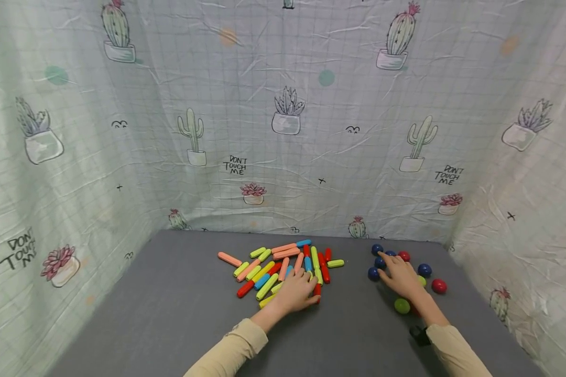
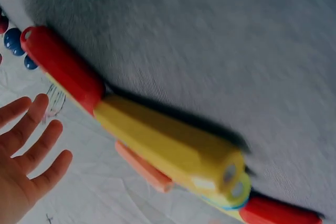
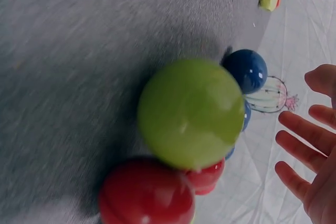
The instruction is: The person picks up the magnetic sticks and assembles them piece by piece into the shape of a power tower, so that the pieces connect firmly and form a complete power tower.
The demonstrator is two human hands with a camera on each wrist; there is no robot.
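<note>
My left hand point(image 1: 294, 291) reaches over the near side of a spread of coloured plastic sticks, its fingers relaxed and apart. In the left wrist view, a red stick point(image 2: 65, 66) and a yellow stick point(image 2: 168, 140) lie end to end beyond the spread fingers point(image 2: 39, 150). My right hand point(image 1: 402, 276) hovers among small glossy balls, fingers loosely extended by a blue ball point(image 1: 373, 273). A green ball point(image 3: 191, 114) and a red ball point(image 3: 147, 192) show large in the right wrist view, apart from that hand's fingers point(image 3: 302, 150). Neither palm holds anything.
Further sticks in salmon, yellow-green and blue, such as a salmon stick point(image 1: 229, 258), spread leftward. Another red ball point(image 1: 438, 286) sits at the far right. A small black object point(image 1: 420, 335) is beside the right wrist. Cactus-printed cloth point(image 1: 287, 173) encloses the grey table point(image 1: 170, 314) behind and at both sides.
</note>
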